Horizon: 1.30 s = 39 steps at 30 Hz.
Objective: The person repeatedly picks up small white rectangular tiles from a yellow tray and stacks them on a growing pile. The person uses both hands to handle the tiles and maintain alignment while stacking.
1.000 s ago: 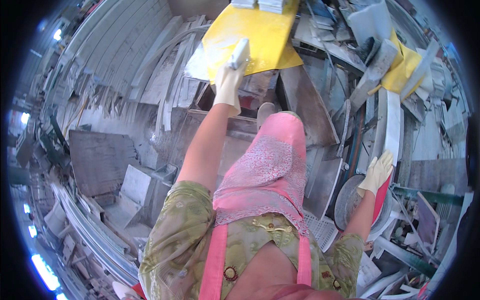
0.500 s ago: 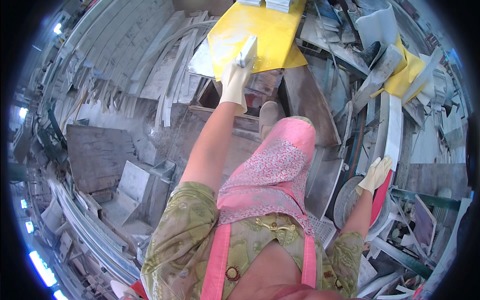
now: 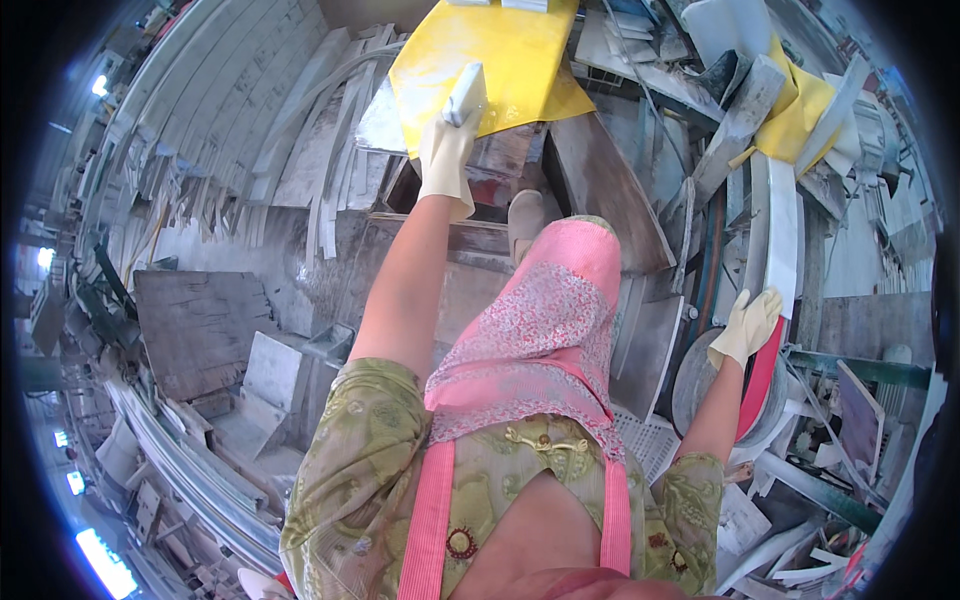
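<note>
My left hand [image 3: 446, 150], in a cream rubber glove, is closed around a flat pale block [image 3: 465, 94]. It holds the block on edge against a yellow sheet [image 3: 505, 60], which looks wet and whitish in places. Over to the right, my gloved right hand [image 3: 746, 326] lies at the edge of a band [image 3: 783, 245], white farther off and red [image 3: 762, 380] nearer me, beside a round grey wheel [image 3: 695, 388]. Its fingers are stretched out with the tips apart. No object shows in that hand, though its palm side is hidden.
A wooden box [image 3: 480, 235] stands below the yellow sheet, with a shoe [image 3: 525, 215] beside it. Long pale strips [image 3: 220, 100] are stacked at the far left. A weathered board [image 3: 200, 325] lies left of me. A yellow cloth [image 3: 795, 110] wraps the band's far end.
The whole view has shifted slightly, with the scene sliding a little left. Both hands stay at nearly the same places on the block and the band.
</note>
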Motion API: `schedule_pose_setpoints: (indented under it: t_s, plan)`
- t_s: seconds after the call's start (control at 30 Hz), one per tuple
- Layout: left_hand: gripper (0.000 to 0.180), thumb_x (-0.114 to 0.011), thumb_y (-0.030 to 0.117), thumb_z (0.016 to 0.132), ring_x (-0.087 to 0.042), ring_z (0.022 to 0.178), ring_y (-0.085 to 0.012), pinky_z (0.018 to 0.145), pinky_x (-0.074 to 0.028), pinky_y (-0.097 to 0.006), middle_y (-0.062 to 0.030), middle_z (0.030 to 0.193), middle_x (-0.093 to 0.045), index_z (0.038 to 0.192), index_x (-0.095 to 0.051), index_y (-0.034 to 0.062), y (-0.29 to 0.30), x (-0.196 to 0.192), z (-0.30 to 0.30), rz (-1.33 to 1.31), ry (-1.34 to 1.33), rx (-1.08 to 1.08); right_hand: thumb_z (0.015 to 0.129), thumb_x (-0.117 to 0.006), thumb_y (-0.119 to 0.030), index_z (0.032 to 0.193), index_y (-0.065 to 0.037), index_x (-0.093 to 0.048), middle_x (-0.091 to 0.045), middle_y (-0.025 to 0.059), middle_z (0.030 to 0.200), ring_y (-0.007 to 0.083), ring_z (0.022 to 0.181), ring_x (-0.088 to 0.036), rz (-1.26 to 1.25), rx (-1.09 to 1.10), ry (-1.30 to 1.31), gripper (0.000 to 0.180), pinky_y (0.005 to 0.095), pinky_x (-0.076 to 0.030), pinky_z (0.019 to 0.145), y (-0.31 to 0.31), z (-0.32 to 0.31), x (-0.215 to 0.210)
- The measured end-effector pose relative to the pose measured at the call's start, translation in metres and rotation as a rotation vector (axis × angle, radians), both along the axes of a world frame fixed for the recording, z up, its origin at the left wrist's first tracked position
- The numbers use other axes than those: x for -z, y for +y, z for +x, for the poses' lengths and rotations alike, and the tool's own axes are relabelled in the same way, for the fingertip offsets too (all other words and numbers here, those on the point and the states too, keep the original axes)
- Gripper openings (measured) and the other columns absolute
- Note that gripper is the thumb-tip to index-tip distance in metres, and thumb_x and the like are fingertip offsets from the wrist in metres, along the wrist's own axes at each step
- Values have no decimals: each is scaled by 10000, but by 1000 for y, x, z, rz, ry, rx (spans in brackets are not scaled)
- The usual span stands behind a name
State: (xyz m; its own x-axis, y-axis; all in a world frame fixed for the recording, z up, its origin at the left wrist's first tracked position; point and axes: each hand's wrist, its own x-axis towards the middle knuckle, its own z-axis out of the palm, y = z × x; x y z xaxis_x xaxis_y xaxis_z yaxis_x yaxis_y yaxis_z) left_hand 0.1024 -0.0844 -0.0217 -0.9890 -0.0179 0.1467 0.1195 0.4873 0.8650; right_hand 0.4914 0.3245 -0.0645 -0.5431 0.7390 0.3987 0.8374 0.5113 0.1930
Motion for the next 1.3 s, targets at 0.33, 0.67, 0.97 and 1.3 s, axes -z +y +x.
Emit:
schedule_pose_setpoints:
  t_s: [0.33, 0.67, 0.97, 1.3]
  plan:
    - [516, -695, 469, 826, -675, 924, -377, 807, -500, -417, -213, 956, -713, 1085, -702, 22, -1, 0, 0, -20, 4, 7, 993, -476, -369, 1380, 39, -481, -484, 232, 1445, 347, 1377, -421, -23, -24, 25, 562, 426, -328, 1147, 2, 6, 0]
    - [530, -692, 464, 832, -675, 935, -376, 820, -503, -413, -218, 974, -711, 1112, -693, 15, -1, -1, 1, -18, 15, 8, 990, -482, -384, 1379, 48, -475, -483, 236, 1446, 352, 1380, -416, 12, -37, 8, 582, 431, -327, 1147, 1, 14, 3]
    - [554, -719, 397, 795, -694, 961, -280, 843, -509, -379, -184, 1018, -724, 1176, -671, -3, -1, -3, 1, 2, -44, 14, 989, -484, -388, 1387, 40, -470, -475, 247, 1449, 362, 1385, -408, -4, -47, 48, 585, 432, -321, 1151, -3, 20, 4]
    - [538, -716, 432, 818, -683, 952, -341, 825, -507, -402, -211, 997, -716, 1137, -681, 1, -2, 0, -1, -23, 2, 13, 985, -499, -368, 1369, 42, -495, -479, 256, 1443, 361, 1377, -420, -42, -24, 86, 563, 429, -313, 1159, -8, 24, 3]
